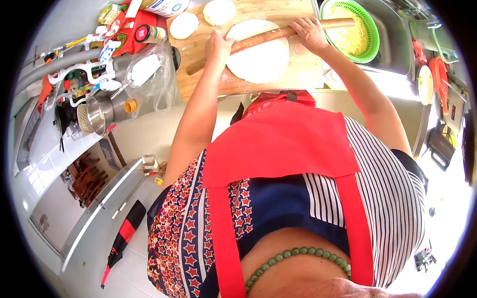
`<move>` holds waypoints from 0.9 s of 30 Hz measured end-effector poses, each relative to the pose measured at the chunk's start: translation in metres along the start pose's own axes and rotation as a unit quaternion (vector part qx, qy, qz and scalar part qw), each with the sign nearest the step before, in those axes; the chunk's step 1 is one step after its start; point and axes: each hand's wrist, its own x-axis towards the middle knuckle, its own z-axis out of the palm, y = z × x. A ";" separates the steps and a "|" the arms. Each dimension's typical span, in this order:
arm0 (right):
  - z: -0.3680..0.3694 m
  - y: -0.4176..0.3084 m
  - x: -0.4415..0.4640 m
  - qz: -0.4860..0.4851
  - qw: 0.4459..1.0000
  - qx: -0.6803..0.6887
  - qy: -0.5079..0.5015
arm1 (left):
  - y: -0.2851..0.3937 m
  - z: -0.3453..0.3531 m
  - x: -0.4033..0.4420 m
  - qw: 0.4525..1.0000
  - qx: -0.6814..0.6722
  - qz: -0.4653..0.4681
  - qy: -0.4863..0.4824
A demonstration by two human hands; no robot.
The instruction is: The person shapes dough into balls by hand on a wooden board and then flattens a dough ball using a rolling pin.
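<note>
A wooden rolling pin [268,37] lies slantwise across a flat, pale round of dough [259,62]. Its far end reaches over a green colander [373,31]. My left hand [218,47] is closed on the pin at the left edge of the dough. My right hand [309,35] has its fingers bent over the pin on the right, just short of the colander. Two smaller pieces of dough, one [184,26] near the left edge and another [219,12] at the back, rest on the same wooden board [303,74].
The colander holds pale yellow shreds [348,37] and stands at the sink [395,44]. Left of the board are a clear plastic bag [161,74], a lidded jar [150,34] and a red container [131,37]. A steel pot [102,111] sits further left.
</note>
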 end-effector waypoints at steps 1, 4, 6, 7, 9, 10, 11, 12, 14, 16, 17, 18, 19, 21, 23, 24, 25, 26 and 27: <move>-0.002 -0.008 -0.008 -0.009 1.000 0.008 0.024 | -0.002 -0.003 -0.001 0.999 0.005 0.005 -0.035; -0.011 -0.023 -0.028 -0.019 0.996 0.051 0.076 | -0.005 0.008 0.003 0.995 0.002 0.101 0.023; -0.017 -0.039 -0.042 -0.016 0.994 0.077 0.071 | -0.014 0.020 0.000 0.982 -0.042 0.168 0.072; -0.023 -0.049 -0.050 -0.012 0.995 0.085 0.054 | -0.011 0.016 -0.004 0.973 -0.064 0.200 0.096; -0.026 -0.068 -0.063 -0.023 0.992 0.107 0.058 | -0.011 0.012 -0.020 0.979 -0.103 0.166 0.055; -0.028 -0.077 -0.070 -0.019 0.992 0.110 0.051 | -0.013 0.011 -0.026 0.984 -0.103 0.142 0.031; -0.031 -0.088 -0.075 -0.015 0.992 0.113 0.045 | -0.017 0.009 -0.033 0.988 -0.102 0.118 0.006; -0.032 -0.096 -0.080 -0.008 0.992 0.120 0.038 | -0.021 0.005 -0.040 0.988 -0.119 0.084 -0.044; -0.039 -0.112 -0.092 0.012 0.989 0.142 0.031 | -0.033 -0.006 -0.063 0.984 -0.131 0.041 -0.113; -0.040 -0.126 -0.101 0.031 0.987 0.153 0.030 | -0.047 -0.023 -0.093 0.986 -0.102 0.053 -0.120; -0.041 -0.131 -0.107 0.042 0.986 0.157 0.024 | -0.050 -0.030 -0.108 0.988 -0.078 0.075 -0.109; -0.041 -0.134 -0.111 0.054 0.985 0.160 0.019 | -0.052 -0.035 -0.123 0.991 -0.020 0.114 -0.067; -0.038 -0.136 -0.114 0.062 0.986 0.151 0.031 | -0.053 -0.039 -0.139 0.988 0.038 0.150 -0.024; -0.028 -0.138 -0.118 0.072 0.987 0.135 0.058 | -0.060 -0.032 -0.149 0.977 0.109 0.182 0.025; -0.013 -0.132 -0.108 0.099 0.989 0.084 0.071 | -0.071 -0.013 -0.150 0.973 0.134 0.184 0.031; -0.017 -0.129 -0.098 0.104 0.988 0.064 0.090 | -0.068 -0.011 -0.144 0.973 0.136 0.180 0.039; -0.019 -0.124 -0.089 0.107 0.988 0.042 0.108 | -0.063 -0.010 -0.134 0.974 0.130 0.182 0.047; -0.011 -0.114 -0.076 0.113 0.990 0.019 0.076 | -0.058 -0.009 -0.120 0.974 0.125 0.182 0.058; 0.000 -0.101 -0.061 0.116 0.991 -0.013 0.059 | -0.054 -0.009 -0.102 0.973 0.120 0.184 0.071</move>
